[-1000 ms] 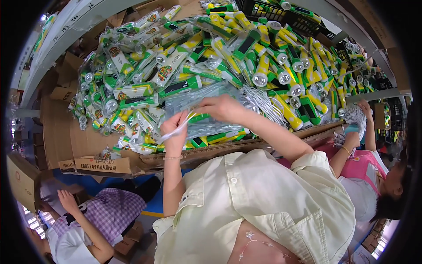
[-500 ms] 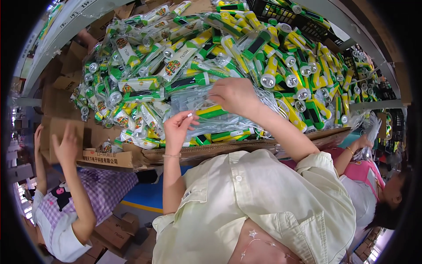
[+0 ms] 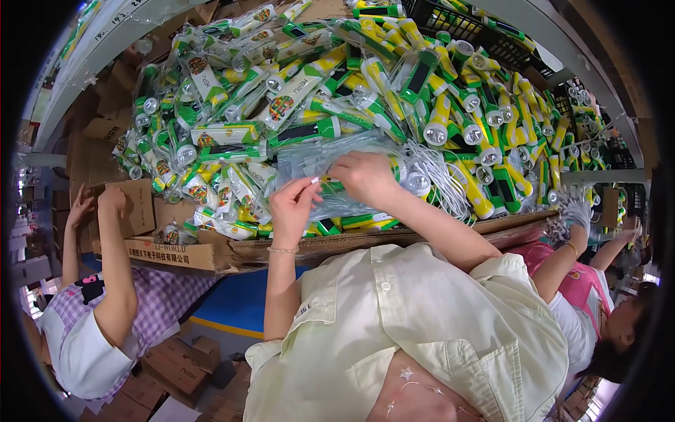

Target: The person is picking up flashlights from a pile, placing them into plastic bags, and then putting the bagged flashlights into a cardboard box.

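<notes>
Above the near edge of the pile, my left hand (image 3: 294,204) is closed in a pinch, its fingertips close to my right hand's. What it pinches is too small to make out. My right hand (image 3: 365,177) is closed, palm down, around a yellow-and-green flashlight (image 3: 399,169). The flashlight's lens end shows right of the hand, and its middle is hidden by the fingers. Beneath both hands lies a stack of clear plastic bags (image 3: 299,163). A bundle of white cables (image 3: 441,176) lies right of my right hand.
Flashlights (image 3: 422,74), many bagged, heap up in a cardboard tray (image 3: 394,234). Black crates (image 3: 503,46) stand behind. A co-worker's hand (image 3: 112,200) at left is by a cardboard box (image 3: 137,207). At right another person's hand (image 3: 578,218) is beside clear plastic. Grey frame posts (image 3: 598,77) flank the pile.
My right hand has come lower and slightly left with the flashlight, whose lens end now shows. My left hand has shifted slightly right. The co-worker at left has lowered a hand to the box.
</notes>
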The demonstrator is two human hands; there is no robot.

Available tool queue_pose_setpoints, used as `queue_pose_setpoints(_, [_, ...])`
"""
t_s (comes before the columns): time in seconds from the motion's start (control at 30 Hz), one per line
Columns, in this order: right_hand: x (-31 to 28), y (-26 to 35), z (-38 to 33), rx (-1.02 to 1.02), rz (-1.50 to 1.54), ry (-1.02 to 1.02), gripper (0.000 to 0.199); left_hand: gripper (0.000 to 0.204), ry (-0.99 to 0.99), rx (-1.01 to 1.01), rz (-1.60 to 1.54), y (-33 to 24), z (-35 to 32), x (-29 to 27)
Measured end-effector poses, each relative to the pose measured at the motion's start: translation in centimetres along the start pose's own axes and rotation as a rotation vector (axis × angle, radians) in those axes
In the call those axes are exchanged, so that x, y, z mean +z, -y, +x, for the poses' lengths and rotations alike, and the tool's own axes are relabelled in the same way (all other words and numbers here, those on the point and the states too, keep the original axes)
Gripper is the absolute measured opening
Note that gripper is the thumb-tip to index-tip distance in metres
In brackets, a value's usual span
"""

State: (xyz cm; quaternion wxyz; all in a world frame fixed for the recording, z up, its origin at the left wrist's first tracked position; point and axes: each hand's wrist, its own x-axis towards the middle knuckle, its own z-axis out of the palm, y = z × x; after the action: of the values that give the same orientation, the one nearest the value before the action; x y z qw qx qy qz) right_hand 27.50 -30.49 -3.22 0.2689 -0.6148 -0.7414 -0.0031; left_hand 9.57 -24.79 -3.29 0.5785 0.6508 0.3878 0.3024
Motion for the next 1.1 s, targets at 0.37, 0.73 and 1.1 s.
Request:
queue_pose_setpoints(0.37, [-1.8, 1.6, 3.2, -0.134, 0.186, -0.142, 0.011, 0.011, -0.028, -0.017, 0.042, 0.7, 0.3, -0.5])
queue_pose_setpoints(0.73, [-4.5, -4.1, 3.2, -0.072, -0.087, 0.080, 0.018, 0.006, -0.398, 0.133, -0.029, -4.8, 2.2, -9.0])
queue_pose_setpoints(1.1, [0.3, -4.7, 0.6, 0.068, 0.096, 0.160, 0.029, 0.015, -1.041, 0.405, 0.309, -7.6, 16.9, -25.7])
